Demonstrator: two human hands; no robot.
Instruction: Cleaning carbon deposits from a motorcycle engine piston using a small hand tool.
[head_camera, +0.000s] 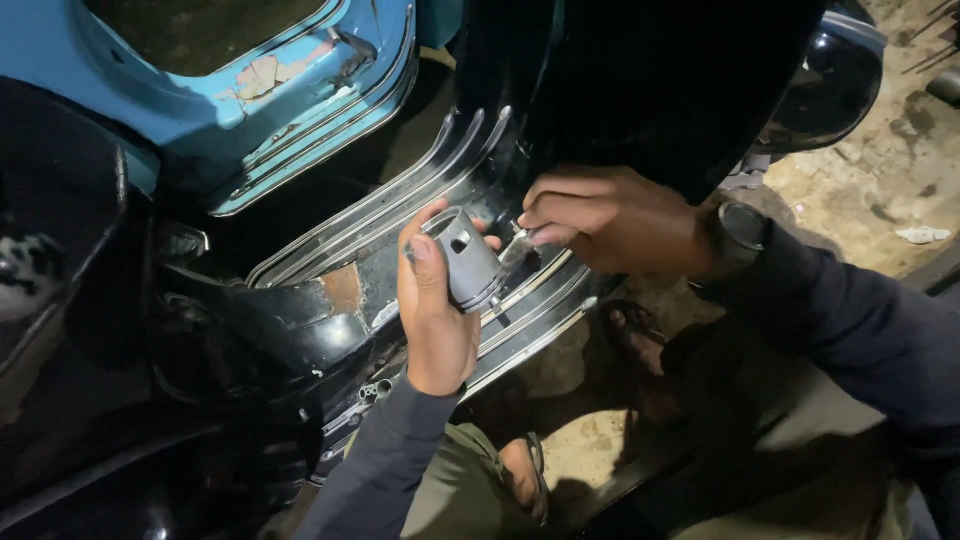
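Over the black scooter footboard with chrome strips (420, 215), left hand (435, 310) is closed around a grey cylindrical metal piston (467, 258), side hole showing. Right hand (610, 220) pinches a small bright metal piece (520, 240) just beside it. Advisable: steady the piston, align squarely.

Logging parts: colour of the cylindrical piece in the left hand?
Plain grey metal piston, head view.

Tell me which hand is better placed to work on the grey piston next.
Probably the right hand: its fingertips pinch a small metal piece at the piston, while the left hand is wrapped around the piston, holding it.
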